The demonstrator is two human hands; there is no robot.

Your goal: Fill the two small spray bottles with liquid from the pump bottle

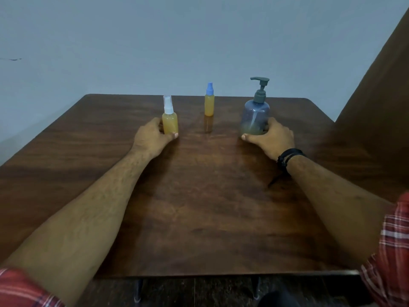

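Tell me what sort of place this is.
Probably a plain room at home or in an office, set up for a tabletop job: a bare wooden table against a blank pale wall, holding only two small spray bottles and a pump bottle.

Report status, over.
Left hand grips white-capped amber spray bottle. Right hand grips nearly empty translucent blue-grey pump bottle. Blue-capped amber bottle stands free.

We see a white-capped small plastic spray bottle (170, 120), full of orange liquid, upright near the table's far edge, left | blue-capped small orange-filled spray bottle (209, 103), upright, far edge centre | translucent blue-grey pump bottle (255, 115), nearly empty, upright, far right.
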